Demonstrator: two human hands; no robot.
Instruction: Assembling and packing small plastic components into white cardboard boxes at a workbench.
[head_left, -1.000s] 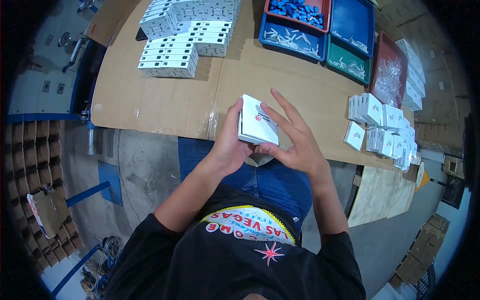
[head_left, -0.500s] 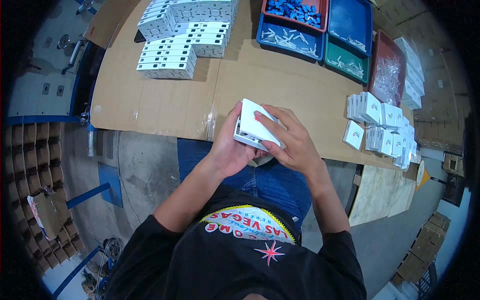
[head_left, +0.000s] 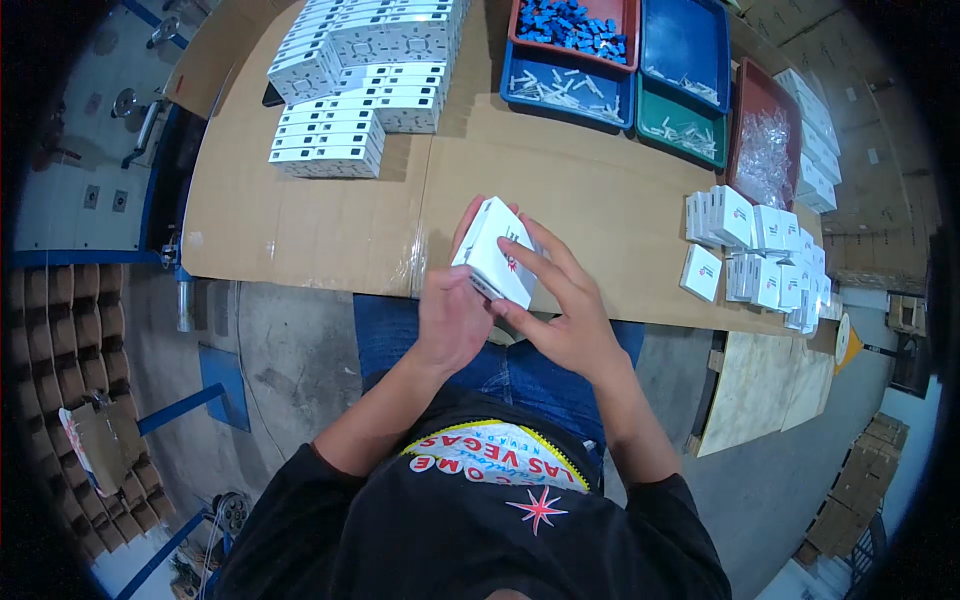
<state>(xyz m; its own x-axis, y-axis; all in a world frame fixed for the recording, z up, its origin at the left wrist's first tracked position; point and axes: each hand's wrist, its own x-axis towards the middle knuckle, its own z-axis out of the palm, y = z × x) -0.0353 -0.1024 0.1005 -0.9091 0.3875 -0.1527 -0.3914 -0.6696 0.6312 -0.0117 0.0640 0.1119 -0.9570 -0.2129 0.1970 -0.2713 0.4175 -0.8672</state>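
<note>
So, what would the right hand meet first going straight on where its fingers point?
The white box, which the right hand seems to touch; beyond, depth is hard to judge.

**Black printed T-shirt (head_left: 430,545) and blue jeans (head_left: 385,328)**

The shirt's loose left sleeve (head_left: 285,500) and right sleeve (head_left: 668,520) end near the elbows. Its front carries a white panel (head_left: 512,455) edged in yellow, with red and blue lettering and red characters on white discs. Beside it sits a red, white-outlined star (head_left: 538,510) with slender points. A seam runs down the denim. Left hand (head_left: 450,315) and right hand (head_left: 565,305) are bare.
</note>
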